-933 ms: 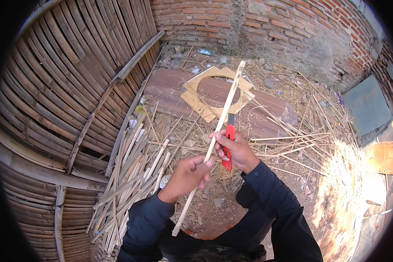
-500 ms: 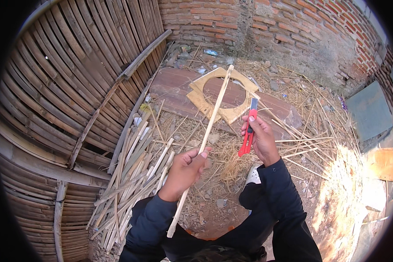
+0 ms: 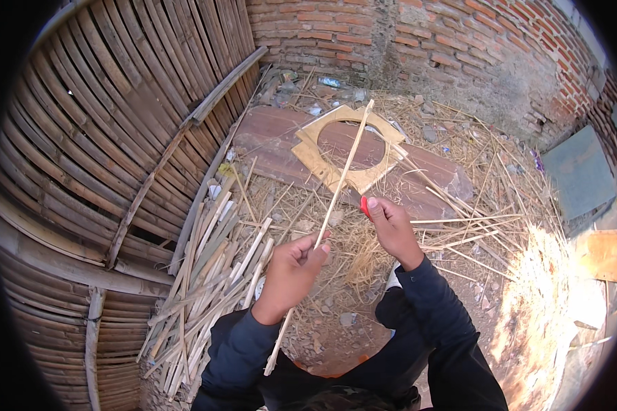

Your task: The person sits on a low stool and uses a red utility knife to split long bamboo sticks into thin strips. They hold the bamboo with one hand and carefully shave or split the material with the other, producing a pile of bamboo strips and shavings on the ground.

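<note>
A long pale bamboo strip (image 3: 343, 175) slants from above my lap up and away to the right. My left hand (image 3: 292, 274) is closed around it below its middle. In my right hand (image 3: 393, 229) is a red utility knife (image 3: 365, 206), mostly hidden by the fingers. Its dark blade points up and left, close to the strip; whether it touches cannot be made out. Beyond the strip's upper part lies a light wooden board with a round hole (image 3: 310, 152), resting on a brown plank (image 3: 262, 137).
A heap of split bamboo strips (image 3: 209, 274) lies at the left beside a bamboo slat wall (image 3: 103, 137). Thin strips and shavings (image 3: 363, 257) litter the ground ahead and right. A brick wall (image 3: 452, 41) closes the far side. A grey-green panel (image 3: 578, 175) leans at the right.
My right hand has turned the knife from upright to pointing left and brought its blade close to the strip. The strip's upper end has shifted slightly right.
</note>
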Demonstrator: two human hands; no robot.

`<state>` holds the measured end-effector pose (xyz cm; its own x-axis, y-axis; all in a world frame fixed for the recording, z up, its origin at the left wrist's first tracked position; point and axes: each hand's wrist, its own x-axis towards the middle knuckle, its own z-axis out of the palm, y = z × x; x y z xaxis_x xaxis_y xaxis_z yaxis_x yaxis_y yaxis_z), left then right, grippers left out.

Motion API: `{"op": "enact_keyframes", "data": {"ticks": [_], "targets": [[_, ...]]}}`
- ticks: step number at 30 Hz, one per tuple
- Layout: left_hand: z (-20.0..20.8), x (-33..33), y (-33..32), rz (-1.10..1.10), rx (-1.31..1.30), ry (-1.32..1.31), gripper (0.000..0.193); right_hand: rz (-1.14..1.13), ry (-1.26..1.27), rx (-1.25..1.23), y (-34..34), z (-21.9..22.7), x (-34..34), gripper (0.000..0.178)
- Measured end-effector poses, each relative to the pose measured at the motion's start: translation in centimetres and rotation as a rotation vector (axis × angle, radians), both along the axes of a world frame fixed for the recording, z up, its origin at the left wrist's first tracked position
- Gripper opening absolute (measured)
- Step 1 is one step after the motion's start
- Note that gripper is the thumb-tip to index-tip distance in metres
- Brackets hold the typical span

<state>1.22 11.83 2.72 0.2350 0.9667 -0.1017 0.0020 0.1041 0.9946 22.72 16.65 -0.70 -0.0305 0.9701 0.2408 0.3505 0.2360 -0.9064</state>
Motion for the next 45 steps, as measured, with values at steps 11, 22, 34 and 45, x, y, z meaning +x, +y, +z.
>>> {"op": "enact_keyframes", "data": {"ticks": [11, 22, 34, 45], "targets": [[1.7, -1.3, 0.1, -0.206, -0.353, -0.202, 0.032, -0.041, 0.285, -0.116, -0.3, 0.3, -1.3, 0.030], [1.9, 0.0, -0.3, -0.374, -0.321, -0.065, 0.032, 0.123, 0.984, -0.402, 0.1, 1.4, -0.6, 0.014], [0.3, 1.0, -0.5, -0.172, -0.250, -0.223, 0.031, 0.224, 0.404, -0.207, -1.9, 0.1, -2.6, 0.026], [0.6, 0.1, -0.5, -0.169, -0.112, -0.036, 0.033, 0.116, -0.391, 0.331, -1.9, 0.6, -1.4, 0.036]]}}
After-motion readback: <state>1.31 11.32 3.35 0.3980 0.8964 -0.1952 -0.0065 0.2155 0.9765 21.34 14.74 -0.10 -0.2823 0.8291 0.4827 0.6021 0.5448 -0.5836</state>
